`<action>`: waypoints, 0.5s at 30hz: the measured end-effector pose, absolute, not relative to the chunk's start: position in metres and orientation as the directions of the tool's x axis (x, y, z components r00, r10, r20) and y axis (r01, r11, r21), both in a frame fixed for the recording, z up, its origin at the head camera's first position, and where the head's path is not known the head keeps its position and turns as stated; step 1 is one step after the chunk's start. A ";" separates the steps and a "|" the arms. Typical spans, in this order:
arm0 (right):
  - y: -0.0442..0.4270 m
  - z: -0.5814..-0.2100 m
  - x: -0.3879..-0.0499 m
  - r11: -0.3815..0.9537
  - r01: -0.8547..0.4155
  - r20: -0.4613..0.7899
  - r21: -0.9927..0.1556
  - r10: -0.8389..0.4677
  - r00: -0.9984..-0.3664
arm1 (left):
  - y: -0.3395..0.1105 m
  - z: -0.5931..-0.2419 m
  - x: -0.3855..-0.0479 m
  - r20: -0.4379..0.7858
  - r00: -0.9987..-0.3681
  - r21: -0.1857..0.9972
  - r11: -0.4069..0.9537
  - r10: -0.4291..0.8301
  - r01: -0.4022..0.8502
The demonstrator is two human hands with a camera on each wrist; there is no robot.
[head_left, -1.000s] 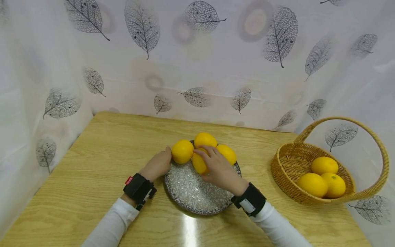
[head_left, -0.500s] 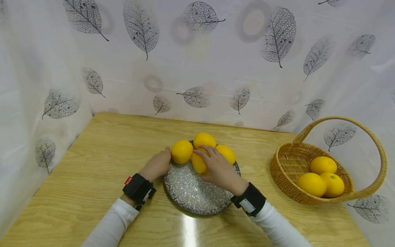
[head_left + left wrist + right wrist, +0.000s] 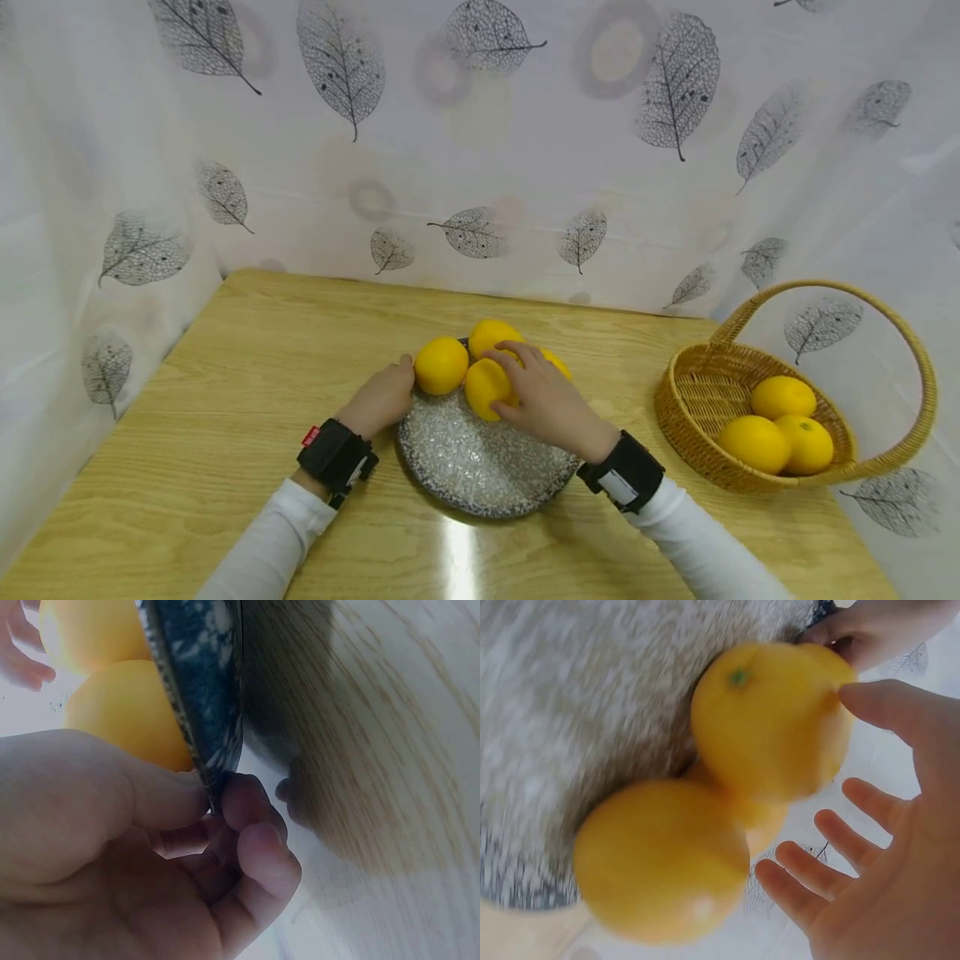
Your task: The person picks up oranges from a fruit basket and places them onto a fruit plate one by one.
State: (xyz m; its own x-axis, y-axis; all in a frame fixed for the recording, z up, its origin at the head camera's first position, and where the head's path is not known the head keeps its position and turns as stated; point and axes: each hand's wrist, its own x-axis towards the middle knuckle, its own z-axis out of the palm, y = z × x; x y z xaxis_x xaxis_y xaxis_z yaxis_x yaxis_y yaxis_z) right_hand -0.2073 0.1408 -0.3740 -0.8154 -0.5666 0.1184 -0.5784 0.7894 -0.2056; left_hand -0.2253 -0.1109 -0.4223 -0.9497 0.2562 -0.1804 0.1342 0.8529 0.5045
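Several oranges sit together at the back of a speckled grey plate (image 3: 480, 467). At its left edge, the left hand (image 3: 381, 398) pinches the rim between thumb and fingers; the left wrist view shows the rim (image 3: 180, 712) between them. Beside that hand lies one orange (image 3: 441, 366). Over the oranges, the right hand (image 3: 551, 404) is spread with its fingers apart, close to the front orange (image 3: 486, 389). In the right wrist view the thumb is at or very near an orange (image 3: 769, 720), and the other fingers stand off it.
A wicker basket (image 3: 693, 433) with a tall handle stands at the right of the wooden table (image 3: 187, 433), holding several oranges (image 3: 753, 445). Behind the table hangs a pale curtain (image 3: 300, 192) printed with leaves.
The right hand has shifted slightly right and its fingers have loosened from around the front orange, which shows more fully. The left hand keeps its hold on the rim.
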 end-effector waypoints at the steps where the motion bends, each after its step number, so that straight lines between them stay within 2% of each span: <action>1: 0.144 -0.372 -0.209 0.794 -0.570 0.112 -0.212 -0.559 -0.821 | -0.111 -0.422 -0.225 -0.180 -0.950 0.505 0.853 0.256 0.134; 15: 0.208 -0.344 -0.228 0.875 -0.429 0.050 -0.224 -0.429 -0.902 | -0.111 -0.418 -0.222 -0.157 -0.945 0.513 0.841 0.288 0.172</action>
State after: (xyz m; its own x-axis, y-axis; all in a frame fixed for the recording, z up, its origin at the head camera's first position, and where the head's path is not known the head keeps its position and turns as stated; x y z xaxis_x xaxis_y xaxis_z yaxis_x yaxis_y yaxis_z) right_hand -0.2285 0.2080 -0.3439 -0.9018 -0.4292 0.0496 -0.4288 0.8752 -0.2241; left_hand -0.2222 -0.1107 -0.4183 -0.9446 0.2885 -0.1569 0.1718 0.8413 0.5125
